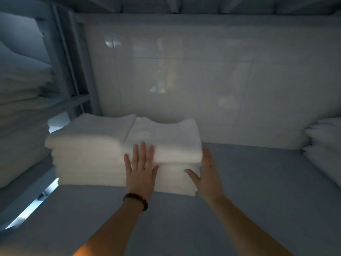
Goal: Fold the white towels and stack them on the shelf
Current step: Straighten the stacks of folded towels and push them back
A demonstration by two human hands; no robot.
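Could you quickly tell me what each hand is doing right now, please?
Left hand: open, flat against the towel stack.
Right hand: open, at the stack's right side.

- Left hand (140, 172) — bare; five slim digits in view; nails too blurred to make out.
- Bracelet (137, 199) on the left wrist: single strand of dark, rounded beads, brownish-black, fitted close to the wrist; individual beads soft in detail.
- Left forearm (112, 228): bare along the whole length in view, down to the lower frame edge; warm orange cast of light on the part nearest that edge.
- Right hand (206, 172) — bare; rendered with motion blur, soft outline; thumb distinct, fingers merging into one shape.
- Right forearm (245, 224): bare along the whole length in view, down to the lower frame edge.
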